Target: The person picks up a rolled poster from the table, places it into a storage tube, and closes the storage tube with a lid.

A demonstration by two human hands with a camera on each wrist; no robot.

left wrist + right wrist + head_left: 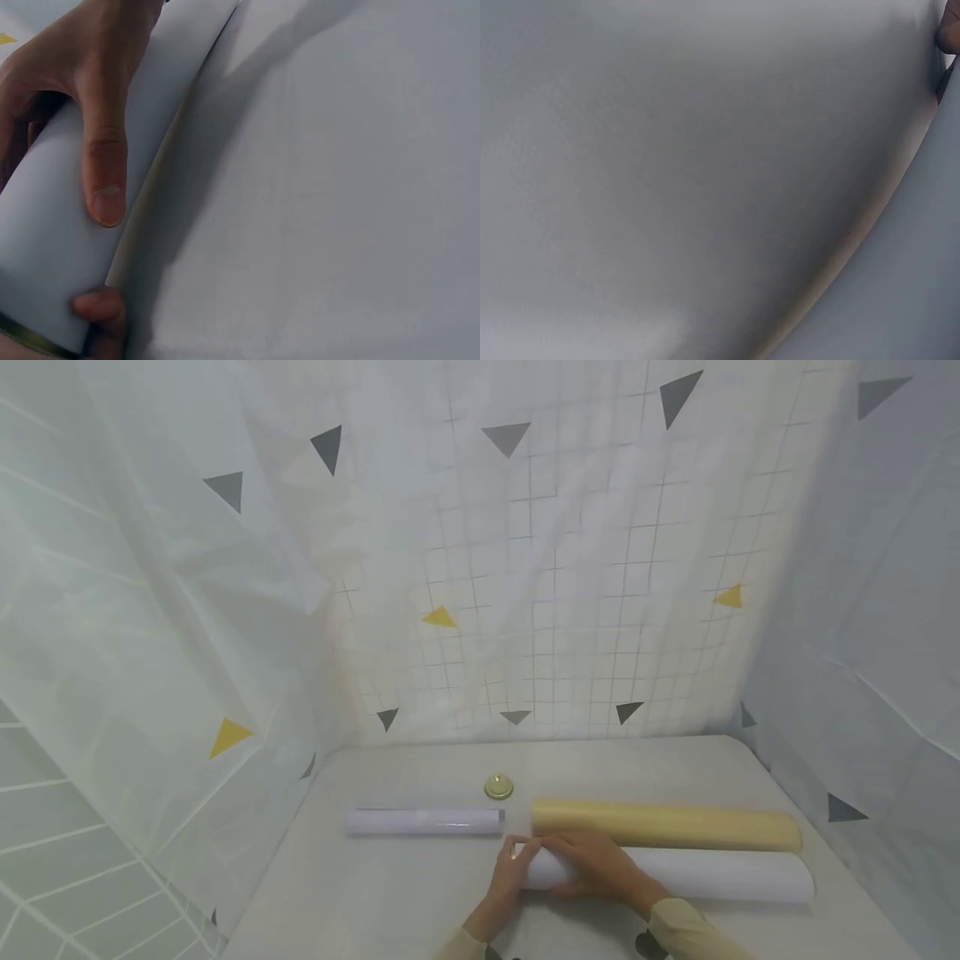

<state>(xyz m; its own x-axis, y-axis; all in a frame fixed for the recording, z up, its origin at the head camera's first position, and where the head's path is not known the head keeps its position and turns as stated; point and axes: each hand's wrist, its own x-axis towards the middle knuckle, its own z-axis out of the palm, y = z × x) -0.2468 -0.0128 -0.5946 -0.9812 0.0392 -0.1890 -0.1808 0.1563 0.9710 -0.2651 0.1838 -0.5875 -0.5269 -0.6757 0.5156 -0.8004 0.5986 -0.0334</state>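
Observation:
A thick white paper roll lies lengthwise at the front right of the table. My left hand is at its left end, finger and thumb holding the rim; in the left wrist view a left fingertip curls over that end. Just to the right, my right hand grips the roll from above. Its thumb lies along the near side in the left wrist view. In the right wrist view the white roll fills the lower right, and most of the right hand is out of frame.
Directly behind the white roll lies a yellow roll. A thinner, shiny, pale-lilac roll is to the left. A small round gold-coloured object sits behind them on the white table. Patterned sheeting hangs at the back and sides.

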